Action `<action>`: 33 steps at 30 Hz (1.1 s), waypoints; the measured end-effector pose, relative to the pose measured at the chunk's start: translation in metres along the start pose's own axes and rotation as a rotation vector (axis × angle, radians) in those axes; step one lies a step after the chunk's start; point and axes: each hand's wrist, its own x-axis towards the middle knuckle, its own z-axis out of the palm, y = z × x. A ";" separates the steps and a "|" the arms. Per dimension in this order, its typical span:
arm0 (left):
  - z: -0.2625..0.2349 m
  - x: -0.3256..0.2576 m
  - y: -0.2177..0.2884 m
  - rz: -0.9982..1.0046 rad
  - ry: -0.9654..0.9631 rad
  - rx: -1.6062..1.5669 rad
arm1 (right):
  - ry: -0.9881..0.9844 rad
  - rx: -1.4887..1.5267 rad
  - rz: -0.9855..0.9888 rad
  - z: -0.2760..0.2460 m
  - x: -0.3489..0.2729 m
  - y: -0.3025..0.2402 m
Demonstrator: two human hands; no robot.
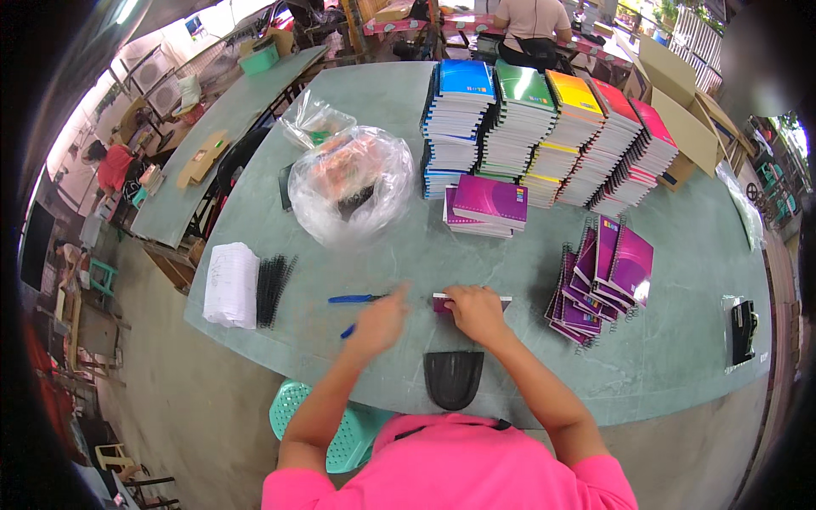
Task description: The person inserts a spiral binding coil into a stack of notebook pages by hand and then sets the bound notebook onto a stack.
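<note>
My right hand (478,314) grips a small purple notebook (441,303) at the table's front middle; its fingers hide most of the cover, and a white page edge shows. To the left, my left hand (380,325) is smeared by motion. It is right at a blue-handled tool (352,298), whose two handles show on its left side while the rest is hidden. Whether the fingers grip the tool cannot be made out. A black, rounded flat piece (453,380) lies between my forearms. Spiral-bound purple notebooks (627,259) are heaped on the right.
Tall stacks of coloured notebooks (519,127) stand at the back, with loose purple ones (490,201) before them. Left are a clear plastic bag (357,183), black coils (272,291) and a white bundle (230,285). A packaged black item (743,333) lies far right; a green stool (344,442) stands below.
</note>
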 end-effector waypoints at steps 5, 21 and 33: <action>0.025 0.006 0.029 0.031 0.047 -0.219 | 0.042 -0.005 -0.070 0.005 -0.002 0.003; 0.039 0.013 0.029 0.248 0.452 -0.169 | 0.053 0.055 0.006 0.002 0.001 0.001; 0.023 0.019 0.028 0.114 0.277 -0.422 | 0.025 0.122 -0.030 -0.002 0.000 0.002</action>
